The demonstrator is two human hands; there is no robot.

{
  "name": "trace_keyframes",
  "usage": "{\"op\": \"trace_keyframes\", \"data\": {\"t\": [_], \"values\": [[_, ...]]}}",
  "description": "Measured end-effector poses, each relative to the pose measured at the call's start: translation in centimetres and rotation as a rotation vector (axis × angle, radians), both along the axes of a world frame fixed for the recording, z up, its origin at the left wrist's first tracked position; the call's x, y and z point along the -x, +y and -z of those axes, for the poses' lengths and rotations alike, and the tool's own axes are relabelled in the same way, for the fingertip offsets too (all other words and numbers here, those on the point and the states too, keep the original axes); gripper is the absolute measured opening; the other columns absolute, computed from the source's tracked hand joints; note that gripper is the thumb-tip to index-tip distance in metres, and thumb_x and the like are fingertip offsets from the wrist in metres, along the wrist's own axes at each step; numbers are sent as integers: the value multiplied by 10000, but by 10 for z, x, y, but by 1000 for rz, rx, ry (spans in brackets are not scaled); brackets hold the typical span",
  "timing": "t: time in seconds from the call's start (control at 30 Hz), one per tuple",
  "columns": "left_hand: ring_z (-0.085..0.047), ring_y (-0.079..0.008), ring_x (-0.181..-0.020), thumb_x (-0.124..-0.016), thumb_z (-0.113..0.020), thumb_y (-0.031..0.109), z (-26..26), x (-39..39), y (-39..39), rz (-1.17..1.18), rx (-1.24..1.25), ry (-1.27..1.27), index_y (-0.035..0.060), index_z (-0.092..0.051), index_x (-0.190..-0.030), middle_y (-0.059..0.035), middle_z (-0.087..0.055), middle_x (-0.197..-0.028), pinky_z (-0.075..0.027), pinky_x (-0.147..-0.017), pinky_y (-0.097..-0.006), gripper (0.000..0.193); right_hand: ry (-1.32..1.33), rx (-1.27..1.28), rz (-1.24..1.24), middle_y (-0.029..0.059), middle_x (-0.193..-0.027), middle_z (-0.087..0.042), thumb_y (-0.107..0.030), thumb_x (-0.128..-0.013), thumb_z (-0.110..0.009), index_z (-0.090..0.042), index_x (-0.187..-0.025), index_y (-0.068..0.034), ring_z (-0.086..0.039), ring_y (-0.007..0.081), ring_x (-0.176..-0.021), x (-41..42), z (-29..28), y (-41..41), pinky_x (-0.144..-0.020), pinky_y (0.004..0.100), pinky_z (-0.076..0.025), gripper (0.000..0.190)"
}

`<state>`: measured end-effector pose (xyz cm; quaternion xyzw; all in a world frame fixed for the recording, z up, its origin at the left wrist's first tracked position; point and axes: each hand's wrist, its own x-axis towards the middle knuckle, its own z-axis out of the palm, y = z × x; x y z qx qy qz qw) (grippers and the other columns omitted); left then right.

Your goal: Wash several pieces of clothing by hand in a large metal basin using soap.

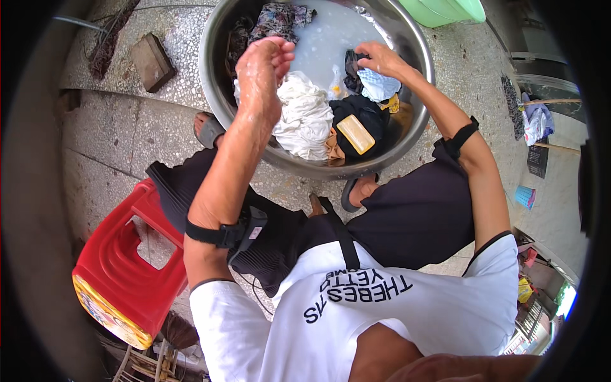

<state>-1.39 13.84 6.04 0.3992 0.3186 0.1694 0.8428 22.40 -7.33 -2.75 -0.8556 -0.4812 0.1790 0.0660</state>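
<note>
A wide stainless steel basin (209,81) of cloudy, sudsy water lies before me. My left hand (262,71), wet and with curled fingers, is above its left side; whether the palm holds anything is hidden. Under it are a bunched white cloth (305,117) and a patterned dark garment (274,23). On the right, my right hand (383,59) has thumb and fingers apart, just above a light-blue patterned cloth (379,85) and beside a dark wet cloth (352,71). A yellowish bar of soap (355,133), apparently in a tray, rests on a black cloth (351,107).
A red plastic stool (119,258) stands at left on the speckled floor, below a brick-like block (150,62). A green tub (444,9) is beyond the basin. Far right are a small blue basket (525,196) and a wooden stick (556,148). My sandaled feet flank the basin.
</note>
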Motion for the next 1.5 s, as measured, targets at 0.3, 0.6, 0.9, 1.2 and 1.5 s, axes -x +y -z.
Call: {"op": "trace_keyframes", "data": {"t": [0.3,0.6,0.9,1.2,1.5], "values": [[-571,-94,-753,-905,-489,142,-9,-17,-37,215,227,55,46,-539,-990,-53,-615,-891,-466,-702,-210,137,-40,-275,-157,172,-1337,-434,-207,-745,-721,-449,-1346,-211,-435,386,-1208,44,62,156,-967,485,-392,660],[-565,-73,-704,-898,-477,134,-11,-46,-34,219,301,80,51,-562,-954,-40,-630,-850,-458,-658,-200,132,-249,-108,-274,74,-1157,-532,-156,-684,-735,-436,-1337,-212,-480,265,-1152,27,110,192,-935,467,-382,720],[-556,-68,-643,-875,-485,145,-12,-45,-37,221,309,70,62,-583,-903,-26,-631,-779,-441,-611,-193,131,29,-173,205,148,-825,-650,-290,-822,-503,-675,-943,-151,-618,374,-790,10,83,152,-708,500,-477,253],[-570,-83,-714,-870,-496,156,11,-34,-46,344,242,96,60,-565,-964,-36,-631,-852,-474,-665,-188,151,385,-894,113,-8,-701,-483,-184,-910,-470,-531,-772,-48,-407,100,-647,-44,-26,128,-598,291,-373,203],[-588,-114,-817,-873,-514,196,30,-42,-56,320,209,174,72,-548,-1034,-47,-618,-964,-475,-721,-216,206,1089,-1373,204,24,-716,-575,-97,-844,-465,-530,-714,-81,-574,109,-701,-20,-174,105,-688,269,-476,145]]}}
